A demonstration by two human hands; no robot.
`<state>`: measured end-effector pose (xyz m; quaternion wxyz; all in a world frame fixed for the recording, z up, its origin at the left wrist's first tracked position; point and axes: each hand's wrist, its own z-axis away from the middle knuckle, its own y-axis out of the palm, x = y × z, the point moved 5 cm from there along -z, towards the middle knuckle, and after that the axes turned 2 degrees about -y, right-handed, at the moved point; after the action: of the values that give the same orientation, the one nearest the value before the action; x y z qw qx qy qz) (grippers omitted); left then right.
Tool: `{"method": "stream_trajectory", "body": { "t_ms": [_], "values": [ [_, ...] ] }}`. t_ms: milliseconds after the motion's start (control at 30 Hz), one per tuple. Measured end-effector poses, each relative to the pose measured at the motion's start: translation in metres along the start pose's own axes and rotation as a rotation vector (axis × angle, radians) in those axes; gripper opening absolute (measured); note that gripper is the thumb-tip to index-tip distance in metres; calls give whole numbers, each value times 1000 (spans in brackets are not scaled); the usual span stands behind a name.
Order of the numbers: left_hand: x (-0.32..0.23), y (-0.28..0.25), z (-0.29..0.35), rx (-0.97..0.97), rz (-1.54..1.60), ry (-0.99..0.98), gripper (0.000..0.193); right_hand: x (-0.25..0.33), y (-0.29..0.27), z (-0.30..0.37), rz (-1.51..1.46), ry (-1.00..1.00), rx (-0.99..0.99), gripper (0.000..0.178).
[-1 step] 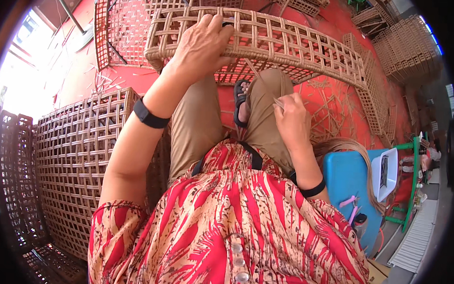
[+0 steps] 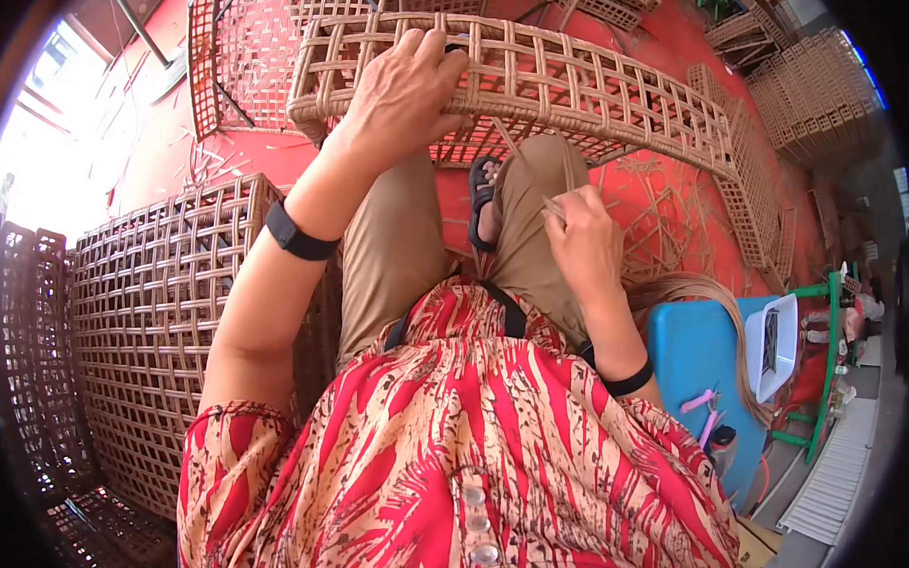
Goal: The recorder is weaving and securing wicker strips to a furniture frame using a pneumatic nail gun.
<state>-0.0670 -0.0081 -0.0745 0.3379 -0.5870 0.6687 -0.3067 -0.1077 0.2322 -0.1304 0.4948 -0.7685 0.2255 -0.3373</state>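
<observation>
A long brown frame of open wicker weave (image 2: 572, 83) spans the far side of my knees. My left hand (image 2: 406, 97) is closed over its near rim, towards the left end, fingers curled into the openings. From below the rim a thin tan weaving strand (image 2: 516, 154) runs down across my right knee towards my right hand (image 2: 588, 244). That hand is pinched on the strand over my right thigh, apart from the frame. The far fingertips of my left hand are hidden in the weave.
Brown woven panels (image 2: 164, 294) stand close on my left. Cut strand scraps (image 2: 667, 216) litter the red floor. At right, a blue stool (image 2: 688, 342) bears a white tray (image 2: 785, 341), a pink-handled tool (image 2: 699, 401) and a strand bundle (image 2: 724, 303). Woven pieces (image 2: 811, 96) stack at far right.
</observation>
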Motion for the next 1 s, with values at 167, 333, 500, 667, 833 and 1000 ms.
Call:
{"method": "stream_trajectory", "body": {
  "t_ms": [167,333,500,667,833,1000],
  "values": [
    [-7,-14,6,-12,-32,-18,61,22,-18,14,-62,-219,-46,15],
    [-5,-18,7,13,-112,-5,60,32,-52,17,154,-357,-140,20],
    [-64,-18,21,6,281,228,40,22,-57,24,113,-270,-108,21],
    [-115,27,41,188,569,219,37,35,-65,22,147,-422,-188,26],
    [-96,36,56,76,794,-88,20,29,-85,25,-164,-272,-366,21],
    [-115,24,65,271,1018,-190,17,-10,-33,42,-1207,410,206,39]
  ]
}}
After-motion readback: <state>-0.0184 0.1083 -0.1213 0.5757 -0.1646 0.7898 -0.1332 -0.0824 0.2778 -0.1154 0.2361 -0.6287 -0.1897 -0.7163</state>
